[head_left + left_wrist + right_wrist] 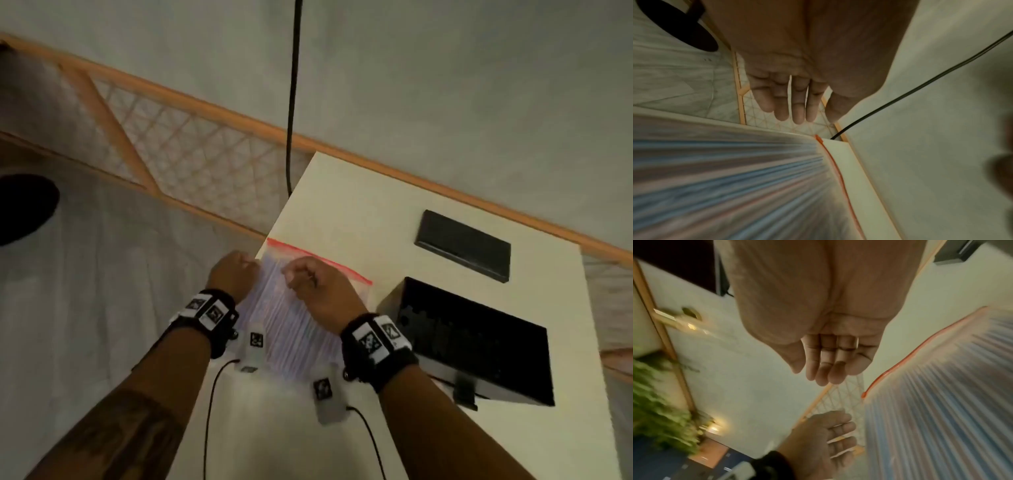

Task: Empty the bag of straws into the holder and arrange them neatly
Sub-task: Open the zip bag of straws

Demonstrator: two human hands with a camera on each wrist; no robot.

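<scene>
A clear zip bag (294,329) full of blue and white straws lies flat on the cream table (359,205), its red zip edge (318,258) at the far end. My left hand (236,270) hovers at the bag's left edge near the zip, fingers relaxed and holding nothing (793,100). My right hand (315,287) hangs above the bag's upper middle, its fingers (830,360) loosely bent with an empty palm. The black box-shaped holder (479,342) stands to the right of the bag. The wrist views show the bag (725,186) (941,402) close below each hand.
A flat black block (462,245) lies on the table beyond the holder. A black cable (292,102) hangs down behind the table's far left corner. A wooden lattice rail (164,137) runs behind, and a round black object (24,209) sits at the far left.
</scene>
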